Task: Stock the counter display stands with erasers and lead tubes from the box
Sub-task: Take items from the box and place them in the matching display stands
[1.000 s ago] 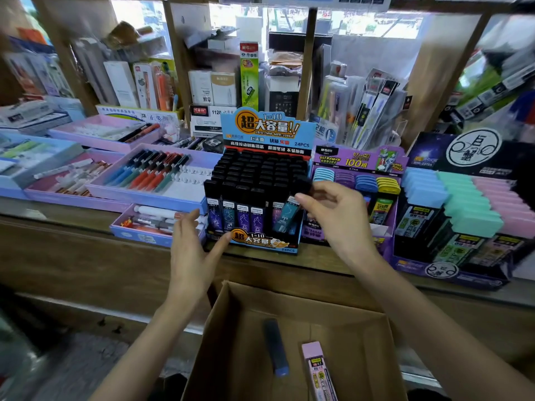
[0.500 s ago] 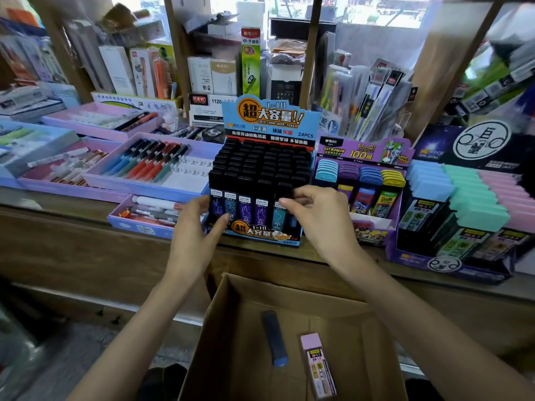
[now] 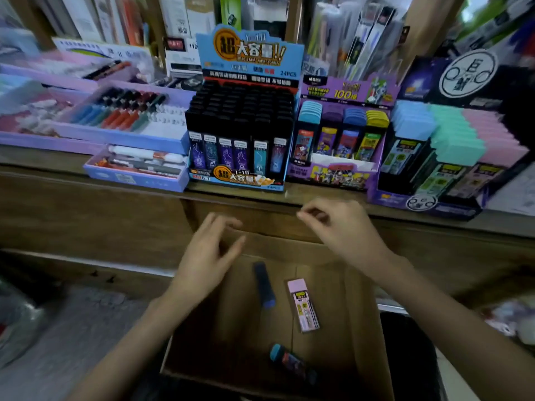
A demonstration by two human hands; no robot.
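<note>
**Items to stock, in box.** Three pieces lie loose on the floor of the open cardboard box (image 3: pixel 363 319), lower centre of frame.
- Dark blue tube (image 3: pixel 264 285): flat, long axis running almost top to bottom of the frame, blue end toward the bottom.
- Pink lead tube (image 3: pixel 303 305): flat, just right of the blue one and near parallel to it, not touching.
- Blue-capped tube (image 3: pixel 292 363): apart from the pair, toward the bottom edge, lying on a diagonal.

**Hands.**
- Left hand (image 3: pixel 208 256): over the box's left side, fingers (image 3: pixel 207 230) spread and slack, holding nothing. The dark blue tube lies just below and right of them, so this hand is judged the nearer.
- Right hand (image 3: pixel 341 227): above the box's far rim, fingers (image 3: pixel 314 215) loosely curled, blurred, nothing seen between them. The pink tube lies well below it, slightly left.

**Stands, on tabletop (image 3: pixel 86 169), upper half of frame.**
- Blue stand (image 3: pixel 243 53): rows of black-capped tubes, front row apparently full.
- Purple stand (image 3: pixel 338 91): coloured caps in four columns.
- Right stand (image 3: pixel 422 202): blue, green and pink blocks.

**Judgement.** The pick calls for a grip across a tube's short side.
</note>
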